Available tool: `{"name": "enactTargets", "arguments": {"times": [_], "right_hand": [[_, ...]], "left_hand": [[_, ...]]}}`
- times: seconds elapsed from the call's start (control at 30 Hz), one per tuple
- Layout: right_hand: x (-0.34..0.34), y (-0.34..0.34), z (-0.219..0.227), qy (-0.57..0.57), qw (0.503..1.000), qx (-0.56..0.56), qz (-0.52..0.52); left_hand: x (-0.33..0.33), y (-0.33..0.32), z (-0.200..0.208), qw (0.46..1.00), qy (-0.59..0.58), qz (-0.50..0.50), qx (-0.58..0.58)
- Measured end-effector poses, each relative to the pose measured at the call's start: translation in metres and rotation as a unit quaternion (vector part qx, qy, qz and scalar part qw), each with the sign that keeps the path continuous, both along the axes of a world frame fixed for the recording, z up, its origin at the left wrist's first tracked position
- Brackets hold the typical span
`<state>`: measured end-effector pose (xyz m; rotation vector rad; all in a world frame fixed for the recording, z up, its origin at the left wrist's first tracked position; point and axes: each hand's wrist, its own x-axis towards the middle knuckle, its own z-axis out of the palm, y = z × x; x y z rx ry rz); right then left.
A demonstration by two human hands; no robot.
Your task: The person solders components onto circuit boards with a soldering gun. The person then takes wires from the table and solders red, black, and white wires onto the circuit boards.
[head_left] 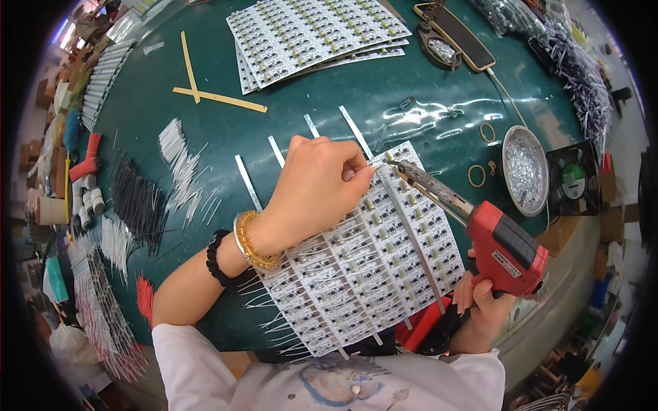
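A white panel of small circuit boards (384, 291) lies tilted before me, with several flat metal strips (411, 240) running along it and thin white wires sticking out at its left side. My left hand (319, 175) reaches over the panel's far part, thumb and forefinger pinched near its far right corner; what they hold is too small to make out. In my right hand (485, 301) is a red and black soldering gun (506, 250) at the panel's right side. Its tip points left, close to the left fingertips. My right fingers are partly hidden by the handle.
Stacked circuit panels (308, 38) lie at the far side. Bundles of black wires (139, 198) and white wires (179, 161) lie left. A bowl of silvery bits (526, 171), a fan (574, 181), rubber bands (476, 176) and a phone (456, 34) are right.
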<state>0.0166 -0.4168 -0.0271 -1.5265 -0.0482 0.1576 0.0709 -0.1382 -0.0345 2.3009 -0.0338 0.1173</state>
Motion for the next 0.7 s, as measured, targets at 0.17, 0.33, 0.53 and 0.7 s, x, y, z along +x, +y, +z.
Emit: {"name": "enactTargets", "arguments": {"times": [0.17,0.33,0.53,0.7], "right_hand": [[0.001,-0.001,0.002,0.011,1.000,-0.006,0.008],[-0.002,-0.013,-0.001,0.068,0.997,0.007,0.024],[-0.001,-0.005,-0.001,0.004,1.000,-0.009,0.002],[0.002,-0.002,0.002,0.030,0.999,-0.013,0.012]], "left_hand": [[0.002,0.000,-0.003,1.000,0.007,-0.003,-0.025],[0.001,0.000,-0.001,0.999,-0.031,-0.007,0.017],[0.002,-0.001,-0.002,1.000,-0.001,-0.011,0.005],[0.001,0.000,-0.003,1.000,-0.019,-0.003,0.012]]}}
